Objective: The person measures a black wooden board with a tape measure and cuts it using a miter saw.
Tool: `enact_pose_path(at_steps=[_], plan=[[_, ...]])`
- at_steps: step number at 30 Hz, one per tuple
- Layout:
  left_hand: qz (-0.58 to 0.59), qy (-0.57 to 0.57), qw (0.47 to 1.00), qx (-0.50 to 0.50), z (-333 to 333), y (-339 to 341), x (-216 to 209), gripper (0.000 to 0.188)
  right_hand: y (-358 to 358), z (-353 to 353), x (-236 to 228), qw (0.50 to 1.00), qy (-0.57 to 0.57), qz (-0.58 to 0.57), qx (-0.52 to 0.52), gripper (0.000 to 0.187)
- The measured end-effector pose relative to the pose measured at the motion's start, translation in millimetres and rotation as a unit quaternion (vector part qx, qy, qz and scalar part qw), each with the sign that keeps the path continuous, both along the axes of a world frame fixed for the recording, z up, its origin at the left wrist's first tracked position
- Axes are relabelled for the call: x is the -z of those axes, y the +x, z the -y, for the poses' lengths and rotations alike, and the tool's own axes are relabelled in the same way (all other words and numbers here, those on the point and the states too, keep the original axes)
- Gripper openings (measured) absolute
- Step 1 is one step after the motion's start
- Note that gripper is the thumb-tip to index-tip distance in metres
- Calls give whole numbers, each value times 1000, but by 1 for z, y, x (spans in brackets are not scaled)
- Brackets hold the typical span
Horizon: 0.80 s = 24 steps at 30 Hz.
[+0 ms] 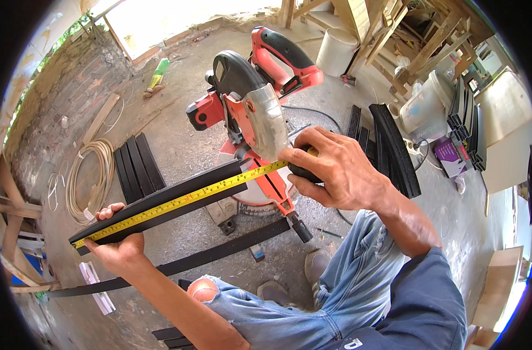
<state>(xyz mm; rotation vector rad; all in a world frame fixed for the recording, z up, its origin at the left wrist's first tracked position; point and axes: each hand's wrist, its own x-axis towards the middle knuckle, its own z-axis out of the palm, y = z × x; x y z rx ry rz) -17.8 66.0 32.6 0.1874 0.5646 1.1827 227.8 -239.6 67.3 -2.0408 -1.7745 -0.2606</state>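
Note:
A black metal profile (161, 204) lies slantwise in front of me, its far right end over the base of a red and black miter saw (251, 111). My left hand (117, 245) grips its near left end, thumb on the tip of a yellow tape measure (196, 199). The blade runs along the profile to my right hand (336, 169), which is closed round the tape's case, mostly hidden by the fingers. The saw's head is raised, and its red turntable arm (271, 184) points toward me.
Short black profiles (138, 166) and a coiled pale hose (91, 178) lie on the left. One long black strip (231, 244) crosses the floor before my feet. More dark profiles (391, 146), buckets (426, 105) and wood scraps (429, 52) stand to the right.

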Motion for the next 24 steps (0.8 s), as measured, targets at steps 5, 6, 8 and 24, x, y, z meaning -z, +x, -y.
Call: enact_pose_path(at_steps=[5, 6, 8, 24], plan=[[-16, -5, 1000, -10, 0, 2, -2, 70, -1, 1, 0, 1000, -19, -16, 12, 42], [-13, -4, 1000, -6, 1, 2, -2, 69, -2, 1, 0, 1000, -14, -13, 12, 42], [-10, -1, 1000, -2, 0, 0, -2, 68, -2, 1, 0, 1000, -9, -10, 13, 41], [14, 0, 1000, 20, -1, -4, -1, 70, 1, -1, 3, 1000, 3, -3, 5, 35]])
